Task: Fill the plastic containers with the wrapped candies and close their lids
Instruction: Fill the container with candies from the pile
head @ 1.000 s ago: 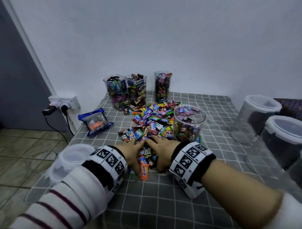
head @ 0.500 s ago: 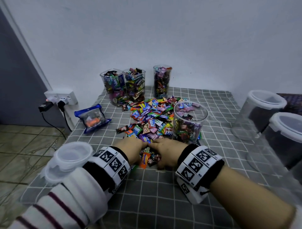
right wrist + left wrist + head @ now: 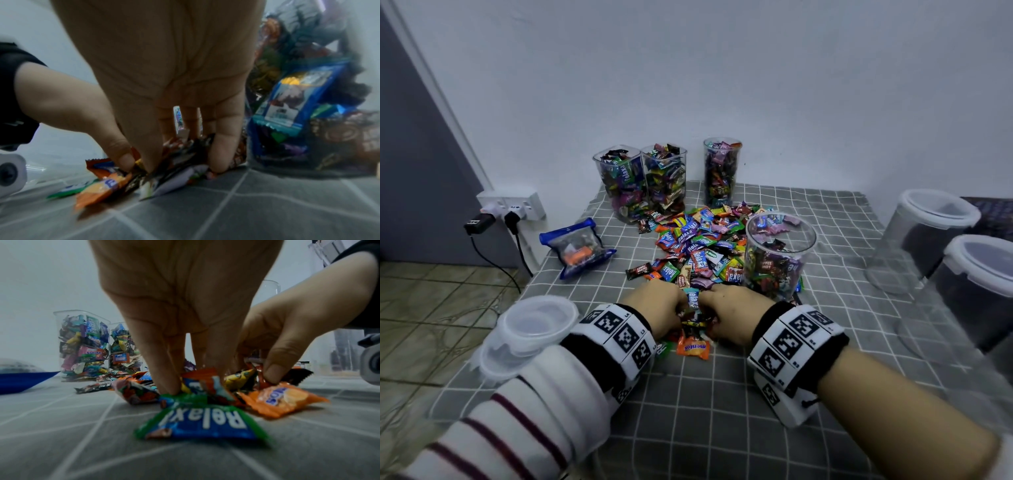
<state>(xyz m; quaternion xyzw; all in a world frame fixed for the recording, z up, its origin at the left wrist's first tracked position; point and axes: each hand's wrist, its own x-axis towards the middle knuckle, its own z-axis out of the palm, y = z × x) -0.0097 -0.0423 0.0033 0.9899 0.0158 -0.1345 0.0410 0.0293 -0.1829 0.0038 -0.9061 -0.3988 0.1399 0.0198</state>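
White wall behind; table under a grey checked cloth [image 3: 722, 411], tiled floor to the left.

Far left on the wall: a socket strip [image 3: 512, 205] with plugs in it. On the cloth's left near edge, a stack of clear lids [image 3: 530, 329]. Behind it, a blue-edged pouch [image 3: 577, 246] lying flat.

Back row by the wall: three open clear containers [image 3: 640, 185], all packed with wrapped sweets to the rim, two touching each other, the third just to their right.

Centre: loose pile of wrapped candies [image 3: 698, 246] spread on the cloth. At its near edge both hands come together over a small heap.

Left hand [image 3: 657, 305]: fingers pointing down and curled into the heap, tips among wrappers; a green-blue Relaxa candy [image 3: 197, 421] lies just in front of the fingertips. Right hand [image 3: 736, 313]: fingers likewise curled down, thumb and fingers gathering wrappers against the left hand. An orange Mentos candy [image 3: 692, 348] lies on the cloth between the wrists.

Just right of the pile: open round container [image 3: 779, 253], partly filled, touching the pile's edge.

Far right: two large clear tubs [image 3: 924, 236] with lids on them.
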